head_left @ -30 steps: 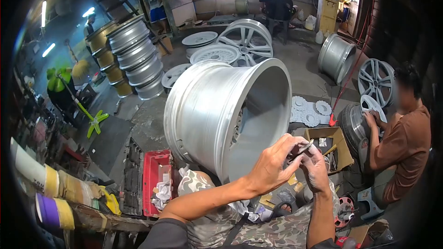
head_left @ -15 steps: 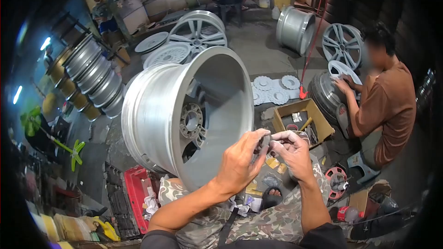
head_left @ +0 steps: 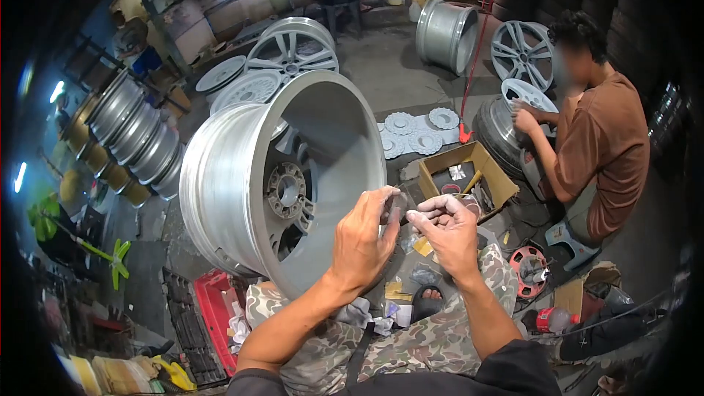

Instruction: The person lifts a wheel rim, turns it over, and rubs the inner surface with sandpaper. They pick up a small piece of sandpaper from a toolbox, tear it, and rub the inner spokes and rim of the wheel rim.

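A large silver wheel rim stands tilted in front of me, its open barrel facing right. My left hand is raised in front of the rim's lower right edge, its thumb and fingers closed around a small dark piece too small to name. Close on its right, my right hand has thumb and index finger pinched together, with anything between them too small to make out. A narrow gap shows between the two hands.
A co-worker in a brown shirt sits at the right, hands on another wheel. Beyond my hands are an open cardboard box and grey scalloped discs. A red tray lies lower left; stacked rims stand left.
The view has shifted slightly, so the surroundings appear further left. My hands have moved slightly apart. The co-worker's hand has lifted a little at the wheel.
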`<state>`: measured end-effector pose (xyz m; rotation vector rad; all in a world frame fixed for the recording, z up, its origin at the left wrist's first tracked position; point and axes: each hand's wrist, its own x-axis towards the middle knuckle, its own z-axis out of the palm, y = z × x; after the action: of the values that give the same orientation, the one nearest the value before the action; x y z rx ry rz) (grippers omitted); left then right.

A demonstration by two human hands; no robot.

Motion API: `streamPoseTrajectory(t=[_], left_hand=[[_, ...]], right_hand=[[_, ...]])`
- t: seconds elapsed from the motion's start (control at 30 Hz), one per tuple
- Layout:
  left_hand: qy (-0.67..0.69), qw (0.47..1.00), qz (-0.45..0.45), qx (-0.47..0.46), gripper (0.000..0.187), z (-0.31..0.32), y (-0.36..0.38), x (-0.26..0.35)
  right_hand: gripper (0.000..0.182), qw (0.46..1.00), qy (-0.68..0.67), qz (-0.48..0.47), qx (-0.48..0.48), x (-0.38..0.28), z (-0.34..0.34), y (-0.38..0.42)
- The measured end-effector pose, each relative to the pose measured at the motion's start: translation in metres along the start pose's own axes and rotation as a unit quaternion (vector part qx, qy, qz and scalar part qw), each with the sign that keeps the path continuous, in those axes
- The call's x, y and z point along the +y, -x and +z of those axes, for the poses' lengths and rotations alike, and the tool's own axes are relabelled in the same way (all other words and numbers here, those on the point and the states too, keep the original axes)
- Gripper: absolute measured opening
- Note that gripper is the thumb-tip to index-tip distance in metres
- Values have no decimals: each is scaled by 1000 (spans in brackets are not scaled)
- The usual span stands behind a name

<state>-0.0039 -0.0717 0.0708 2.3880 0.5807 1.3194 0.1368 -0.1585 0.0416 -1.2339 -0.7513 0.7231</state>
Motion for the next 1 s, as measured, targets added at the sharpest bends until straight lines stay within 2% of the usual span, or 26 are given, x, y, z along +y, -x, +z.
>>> streamPoseTrajectory(t=[0.3, 0.4, 0.47, 0.5, 0.6, 0.63, 0.67, 0.73, 0.83, 1.0], left_hand=[[5, 1000, -14, -4, 37, 2, 1, -1], [19, 1000, -13, 10, 37, 3, 0, -3], [63, 995, -69, -21, 36, -2, 0, 0], [75, 994, -75, -22, 37, -3, -1, 0], [57, 998, -25, -5, 36, -3, -2, -1], [46, 998, -32, -34, 39, -6, -1, -1], [46, 998, -31, -33, 39, -9, -4, 3], [-23, 998, 43, -40, 43, -13, -8, 11], [-19, 996, 47, -70, 47, -10, -4, 7], [-15, 995, 45, -88, 41, -10, -1, -1]], right_hand=[[18, 1000, -2, -14, 17, 7, 2, 1], [16, 999, -35, 0, -12, 4, 4, 3], [15, 997, 13, -14, -69, 14, 0, -1], [13, 993, 76, -59, -63, 15, 0, -2], [12, 989, 87, -107, -61, 11, 0, -4], [9, 994, 28, -78, -76, 15, -3, -5], [9, 993, 29, -80, -76, 13, -4, -5], [8, 996, 15, -49, -79, 10, -8, -4], [6, 993, -32, -83, -78, 19, -7, -6], [7, 989, -87, -54, -105, 8, -2, -5]])
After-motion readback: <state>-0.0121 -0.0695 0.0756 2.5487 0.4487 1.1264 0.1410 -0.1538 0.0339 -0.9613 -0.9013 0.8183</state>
